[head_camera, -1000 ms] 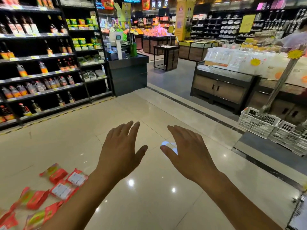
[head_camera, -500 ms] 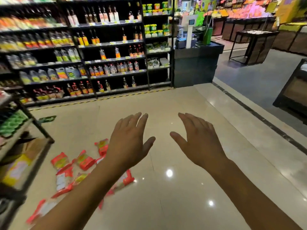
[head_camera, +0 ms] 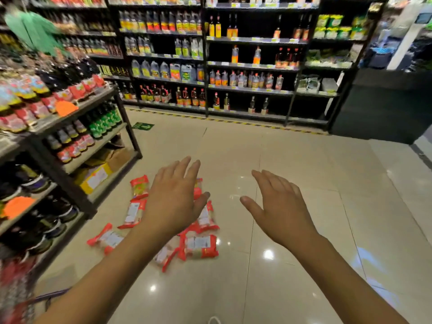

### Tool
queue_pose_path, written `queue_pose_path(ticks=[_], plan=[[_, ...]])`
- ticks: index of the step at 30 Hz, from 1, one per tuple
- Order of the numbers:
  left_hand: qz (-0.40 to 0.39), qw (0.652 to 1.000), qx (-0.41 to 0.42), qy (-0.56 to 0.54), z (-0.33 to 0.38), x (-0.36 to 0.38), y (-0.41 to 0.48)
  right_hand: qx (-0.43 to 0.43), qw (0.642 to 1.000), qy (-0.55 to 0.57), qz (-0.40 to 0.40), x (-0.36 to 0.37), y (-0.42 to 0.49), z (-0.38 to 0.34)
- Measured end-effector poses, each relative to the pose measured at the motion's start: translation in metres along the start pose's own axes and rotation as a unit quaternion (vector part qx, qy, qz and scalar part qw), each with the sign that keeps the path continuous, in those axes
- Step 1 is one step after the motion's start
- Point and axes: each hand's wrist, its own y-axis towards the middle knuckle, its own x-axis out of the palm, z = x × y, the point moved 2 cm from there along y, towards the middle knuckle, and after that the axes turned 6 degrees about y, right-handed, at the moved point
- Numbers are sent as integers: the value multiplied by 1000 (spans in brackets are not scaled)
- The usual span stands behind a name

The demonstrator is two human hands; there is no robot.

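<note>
Both of my hands are stretched out in front of me above a shop floor, palms down, fingers straight and spread. My left hand hovers over several red and clear food packets scattered on the beige tiles; it hides some of them. My right hand is to the right of the packets, over bare tile. Neither hand holds anything.
A dark metal shelf rack with bottles, packets and a yellow cardboard box stands close on the left. Tall shelves of sauce bottles line the back. A dark counter stands at the right rear.
The view has swung to the left: the produce stands and baskets are gone, the left rack has come in, and the packets now lie under my left hand. Both hands stay open.
</note>
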Motion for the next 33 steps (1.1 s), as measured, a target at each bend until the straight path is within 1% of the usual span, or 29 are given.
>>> queue_pose_path(ticks=[4, 8, 11, 16, 21, 25, 27, 31, 33], plan=[[-12, 999, -46, -16, -36, 32, 55, -16, 999, -10, -35, 16, 73, 4], [-11, 998, -63, -19, -65, 57, 106, -31, 998, -4, -51, 35, 147, 3], [-15, 997, -74, -13, -87, 73, 137, -39, 997, 20, -62, 55, 197, 2], [-42, 994, -102, -2, -114, 111, 185, -52, 992, 56, -100, 101, 279, 5], [-80, 988, -134, -4, -137, 169, 244, -55, 984, 90, -145, 164, 371, 22], [-118, 977, -175, -37, -153, 240, 306, -27, 972, 129, -193, 234, 451, 51], [-143, 967, -202, -67, -163, 291, 337, 7, 963, 154, -223, 280, 488, 69], [-205, 933, -263, -131, -177, 418, 374, 109, 926, 224, -283, 386, 539, 106], [-238, 914, -289, -157, -182, 490, 380, 144, 912, 231, -307, 447, 551, 125]])
